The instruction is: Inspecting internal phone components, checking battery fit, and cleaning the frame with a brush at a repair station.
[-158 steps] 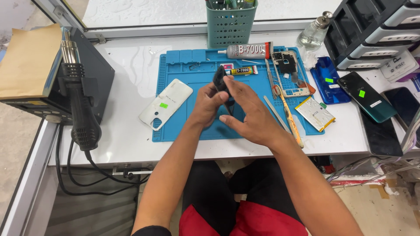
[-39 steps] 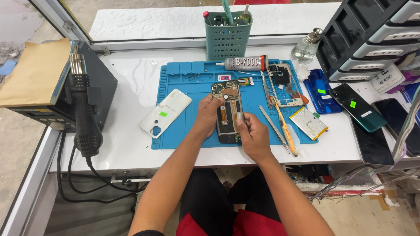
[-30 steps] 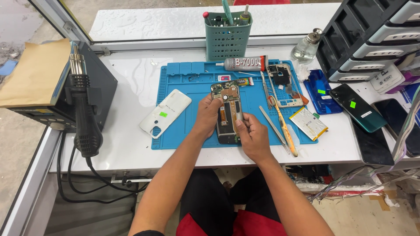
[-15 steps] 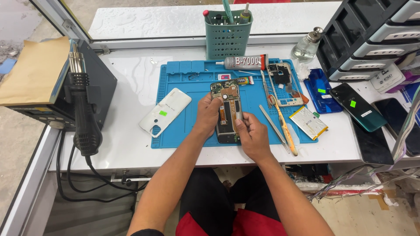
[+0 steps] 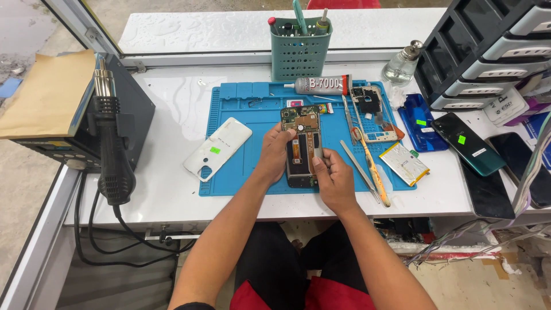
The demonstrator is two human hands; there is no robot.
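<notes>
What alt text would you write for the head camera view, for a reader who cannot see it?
A person's left hand and right hand hold an opened phone, its circuit board exposed, over a blue work mat on a white table. A white back cover, a glue tube, tweezers and a battery lie around it.

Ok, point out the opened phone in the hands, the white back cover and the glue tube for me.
opened phone (image 5: 301,150), head view, on the exposed middle of its inside.
white back cover (image 5: 218,148), head view, on the middle of the cover.
glue tube (image 5: 321,85), head view, on the tube's grey body.
</notes>
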